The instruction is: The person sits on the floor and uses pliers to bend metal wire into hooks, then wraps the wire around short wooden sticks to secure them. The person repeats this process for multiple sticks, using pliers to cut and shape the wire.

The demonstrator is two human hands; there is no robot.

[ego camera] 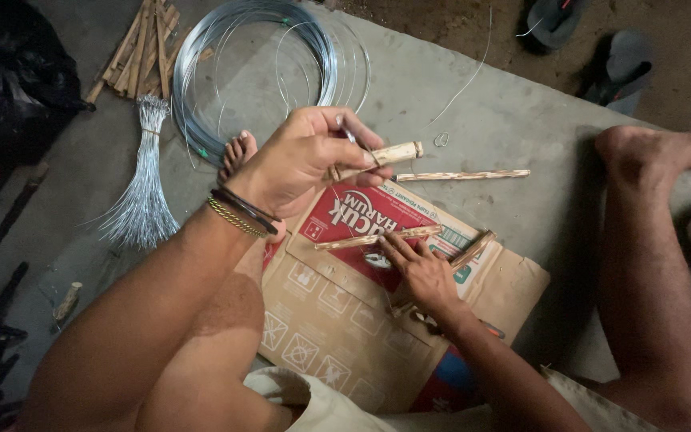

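1. I am sitting on the grey concrete floor (473,112) with my legs spread, so the flattened brown-and-red cardboard box (337,304) is lying between them as a mat for the work.
2. My left hand (301,160) is raised above the cardboard, its grip pressed together around a short pale wooden stick (389,154). I am holding it level with its cut end pointing right, so that end is standing free of my fingers.
3. A thin piece of silvery wire (355,140) is showing between my left thumb and forefinger, right at the stick; I cannot tell whether it is wound around the wood.
4. My right hand (421,276) is resting low on the cardboard, fingers spread and fingertips touching a long thin brown stick (377,238) that is lying across the red print. It is pinning it rather than gripping it.
5. Another short stick (473,249) is lying just right of that hand, and a further long thin stick (463,174) is lying on the floor beyond the cardboard.
6. Far left, a coil of silvery wire (257,72), a bundle of cut wire lengths (141,192) and a heap of wooden sticks (141,48) are lying within arm's reach as supply.
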